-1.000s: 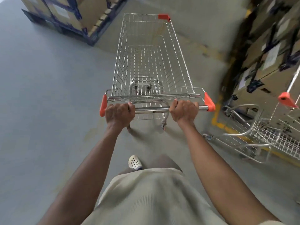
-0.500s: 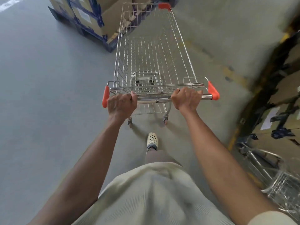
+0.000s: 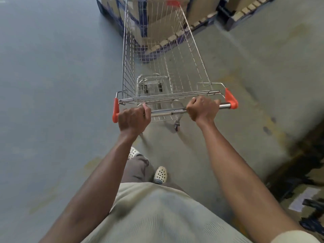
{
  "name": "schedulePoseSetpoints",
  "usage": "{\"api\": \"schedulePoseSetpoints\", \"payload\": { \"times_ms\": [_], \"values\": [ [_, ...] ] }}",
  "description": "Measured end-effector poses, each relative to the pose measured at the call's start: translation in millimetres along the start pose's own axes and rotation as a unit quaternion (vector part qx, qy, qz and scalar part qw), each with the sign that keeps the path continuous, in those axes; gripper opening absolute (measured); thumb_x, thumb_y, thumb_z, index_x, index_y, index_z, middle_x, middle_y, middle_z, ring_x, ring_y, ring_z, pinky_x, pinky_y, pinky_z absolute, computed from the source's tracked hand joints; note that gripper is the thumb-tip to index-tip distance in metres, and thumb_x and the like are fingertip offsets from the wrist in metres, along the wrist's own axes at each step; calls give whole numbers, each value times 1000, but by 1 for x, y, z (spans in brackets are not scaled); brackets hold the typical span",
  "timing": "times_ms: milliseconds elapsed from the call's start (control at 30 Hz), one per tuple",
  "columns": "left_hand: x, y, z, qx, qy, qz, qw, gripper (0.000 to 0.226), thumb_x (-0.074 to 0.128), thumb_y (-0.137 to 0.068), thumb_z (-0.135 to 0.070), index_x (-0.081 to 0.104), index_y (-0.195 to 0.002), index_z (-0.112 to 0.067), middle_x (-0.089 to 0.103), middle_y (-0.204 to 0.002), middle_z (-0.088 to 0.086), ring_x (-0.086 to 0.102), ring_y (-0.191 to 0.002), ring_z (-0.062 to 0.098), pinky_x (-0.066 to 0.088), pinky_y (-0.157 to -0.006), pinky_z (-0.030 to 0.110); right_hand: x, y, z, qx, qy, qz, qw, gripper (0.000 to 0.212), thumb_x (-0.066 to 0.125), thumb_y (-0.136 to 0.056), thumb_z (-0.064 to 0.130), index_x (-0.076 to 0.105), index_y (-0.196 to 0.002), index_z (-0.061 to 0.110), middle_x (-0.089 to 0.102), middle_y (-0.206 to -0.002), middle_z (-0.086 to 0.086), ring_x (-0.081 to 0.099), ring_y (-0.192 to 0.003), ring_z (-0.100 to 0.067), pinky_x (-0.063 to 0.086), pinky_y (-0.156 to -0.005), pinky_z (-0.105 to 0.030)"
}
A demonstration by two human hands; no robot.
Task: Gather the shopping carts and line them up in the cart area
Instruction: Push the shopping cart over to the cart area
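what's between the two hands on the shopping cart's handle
Only a bare stretch of the shiny metal handle bar of the silver wire shopping cart lies between the left hand and right hand, in the head view.

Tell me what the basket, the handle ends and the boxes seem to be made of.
Basket: thin, shiny silver wire grid, likely plated steel. Handle ends: smooth matte orange, probably plastic. Boxes: plain brown faces, apparently cardboard, though they are blurred.

Both arms reach forward, nearly straight. The left hand (image 3: 134, 118) and right hand (image 3: 202, 109) are curled knuckles-up, each gripping the cart handle (image 3: 168, 112).
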State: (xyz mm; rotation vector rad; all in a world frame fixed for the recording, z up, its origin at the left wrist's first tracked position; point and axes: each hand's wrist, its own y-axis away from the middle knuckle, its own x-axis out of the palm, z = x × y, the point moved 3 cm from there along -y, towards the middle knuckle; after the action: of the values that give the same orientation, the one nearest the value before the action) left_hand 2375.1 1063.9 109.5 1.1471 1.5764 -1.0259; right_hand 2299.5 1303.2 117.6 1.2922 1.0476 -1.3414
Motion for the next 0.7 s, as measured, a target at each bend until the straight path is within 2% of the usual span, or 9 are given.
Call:
{"api": "schedulePoseSetpoints", "payload": {
  "times_ms": [67, 133, 267, 400, 467, 600, 700],
  "values": [
    [4, -24, 9, -18, -8, -7, 1000, 57, 43, -101, -33, 57, -50, -11, 55, -47, 5, 58, -43, 26, 34, -56, 26, 3, -28, 21, -13, -2, 4, 1000, 46, 38, -97, 32, 72, -78, 6, 72, -82, -15, 64, -75, -33, 32, -92, -43],
    [6, -49, 21, -34, -11, -19, 999, 57, 43, -100, -33, 59, -52, -9, 59, -48, 6, 59, -45, 26, 35, -57, 26, 6, -56, 46, -30, 1, 1, 1000, 46, 39, -97, 33, 72, -79, 6, 73, -83, -15, 65, -78, -33, 32, -93, -43],
    [4, -102, 53, -44, -1, -42, 998, 55, 44, -101, -32, 45, -48, -17, 45, -45, -3, 43, -39, 18, 29, -54, 23, 7, -106, 104, -63, 10, 5, 998, 46, 38, -97, 34, 72, -79, 8, 72, -82, -14, 65, -77, -31, 32, -94, -43],
    [1, -163, 93, -78, -1, -45, 996, 56, 45, -100, -33, 54, -49, -12, 42, -46, -4, 42, -39, 17, 28, -53, 22, 8, -158, 171, -89, 8, 20, 996, 47, 36, -98, 34, 71, -80, 9, 72, -82, -14, 54, -69, -28, 32, -93, -43],
    [-3, -187, 108, -76, 0, -52, 996, 55, 43, -101, -35, 52, -49, -15, 43, -46, -5, 45, -40, 17, 29, -52, 22, 5, -177, 196, -99, 6, 20, 995, 46, 37, -98, 34, 69, -76, 9, 71, -80, -14, 48, -66, -26, 32, -93, -43],
    [-10, -237, 151, -107, -2, -50, 993, 53, 44, -100, -34, 47, -50, -17, 42, -48, -4, 44, -42, 19, 27, -52, 23, 8, -215, 264, -124, 8, 29, 992, 43, 37, -98, 33, 65, -73, 12, 69, -78, -15, 49, -66, -26, 32, -95, -44],
    [-13, -275, 182, -120, -6, -71, 990, 53, 48, -100, -31, 50, -49, -14, 40, -47, -5, 40, -41, 18, 21, -50, 21, 11, -246, 312, -140, 4, 37, 989, 40, 37, -97, 34, 52, -65, 15, 58, -69, -9, 48, -62, -23, 32, -95, -44]
  ]
}}
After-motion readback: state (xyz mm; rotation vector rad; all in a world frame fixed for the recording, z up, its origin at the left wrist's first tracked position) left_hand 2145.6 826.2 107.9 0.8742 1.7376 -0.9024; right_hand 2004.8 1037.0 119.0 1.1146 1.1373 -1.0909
